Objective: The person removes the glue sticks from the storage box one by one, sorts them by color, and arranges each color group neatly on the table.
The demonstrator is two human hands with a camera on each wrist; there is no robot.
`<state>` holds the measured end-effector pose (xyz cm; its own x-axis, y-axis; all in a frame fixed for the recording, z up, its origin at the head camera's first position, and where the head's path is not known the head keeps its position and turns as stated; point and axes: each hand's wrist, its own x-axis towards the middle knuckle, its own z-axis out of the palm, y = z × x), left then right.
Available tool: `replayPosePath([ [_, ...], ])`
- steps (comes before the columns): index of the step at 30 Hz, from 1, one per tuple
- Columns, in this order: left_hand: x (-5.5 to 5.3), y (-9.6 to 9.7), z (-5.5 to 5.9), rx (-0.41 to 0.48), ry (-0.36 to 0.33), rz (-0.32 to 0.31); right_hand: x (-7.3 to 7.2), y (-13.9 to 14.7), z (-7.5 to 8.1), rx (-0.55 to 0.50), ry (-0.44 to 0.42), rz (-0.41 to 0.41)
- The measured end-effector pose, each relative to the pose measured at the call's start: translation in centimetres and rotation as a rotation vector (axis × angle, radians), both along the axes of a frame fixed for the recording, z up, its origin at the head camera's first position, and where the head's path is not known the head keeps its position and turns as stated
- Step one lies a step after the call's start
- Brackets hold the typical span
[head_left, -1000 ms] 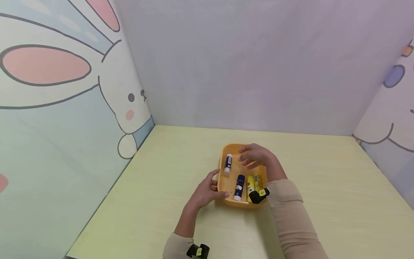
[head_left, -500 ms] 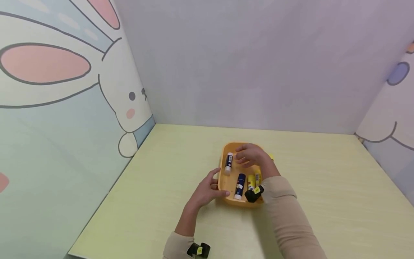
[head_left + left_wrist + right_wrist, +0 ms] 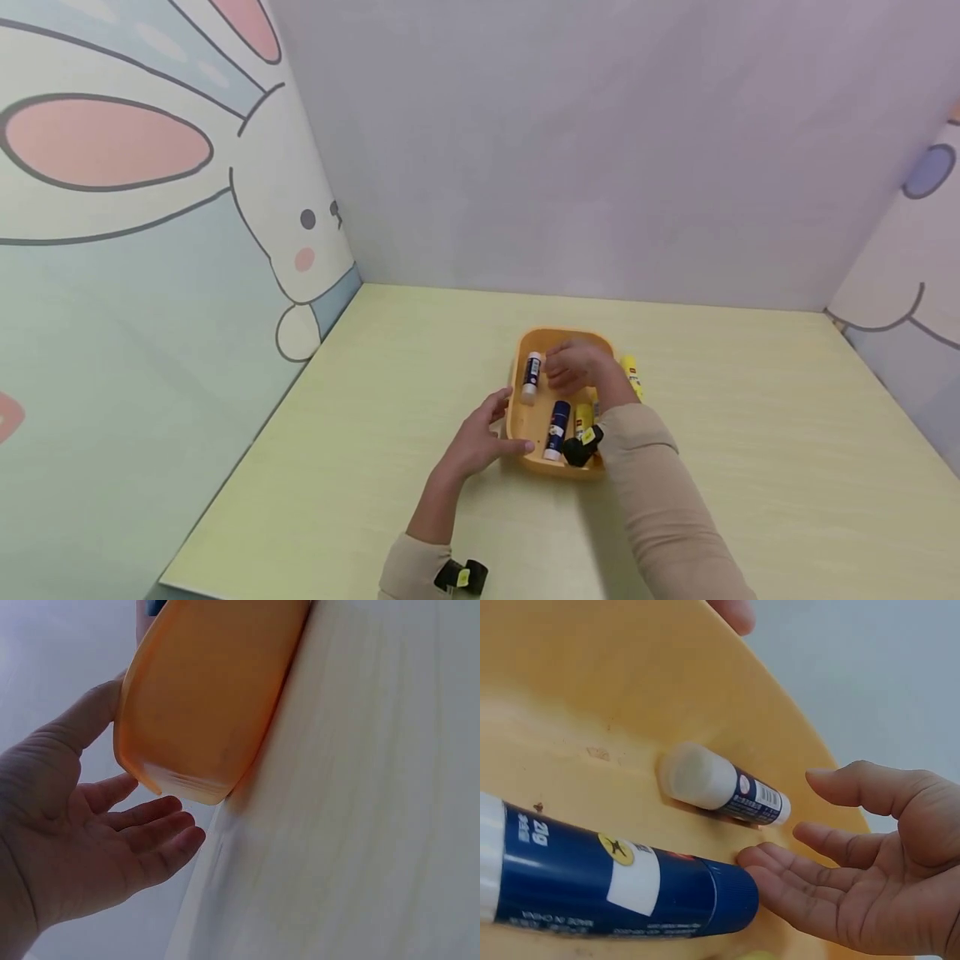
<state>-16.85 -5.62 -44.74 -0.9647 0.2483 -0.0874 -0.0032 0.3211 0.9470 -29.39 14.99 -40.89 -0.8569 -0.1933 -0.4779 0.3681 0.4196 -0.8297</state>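
My left hand (image 3: pixel 474 443) rests at the near left corner of an orange plastic tray (image 3: pixel 562 333), its thumb at the rim and its relaxed fingers spread along the outer wall. In the left wrist view, those fingertips lie close under the tray wall (image 3: pixel 217 690). Inside the tray, my right hand (image 3: pixel 576 365) hovers with loosely bent fingers and nothing between them. Its fingertips are beside a glue stick (image 3: pixel 754 791) with white ends and a dark label. A thicker blue glue stick (image 3: pixel 675 889) lies nearer the right wrist camera.
A yellow glue stick (image 3: pixel 582 417) lies in the tray's near right part, with another yellow one beside it, partly hidden by the right wrist. One more yellow glue stick (image 3: pixel 632 375) lies on the pale table (image 3: pixel 750 433), just right of the tray. Printed walls (image 3: pixel 247 250) enclose the table.
My right hand has shifted left and lower into the tray, toward the white-ended glue stick. The yellow glue stick right of the tray has come into view. My left hand stays at the corner.
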Motion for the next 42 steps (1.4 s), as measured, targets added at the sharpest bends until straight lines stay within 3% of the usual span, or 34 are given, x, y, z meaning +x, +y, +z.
replayPosePath([
  [8,0.0,-0.1,0.1,-0.014,0.043,-0.032,0.0,-0.8,-0.5,-0.108,-0.068,-0.012],
  [14,-0.3,0.0,0.1,0.058,0.035,-0.077,-0.1,-1.0,-0.9,-0.179,-0.112,-0.042],
  [42,0.0,-0.5,-0.2,0.087,0.025,-0.116,0.5,-2.2,-1.5,-0.221,-0.108,-0.055],
])
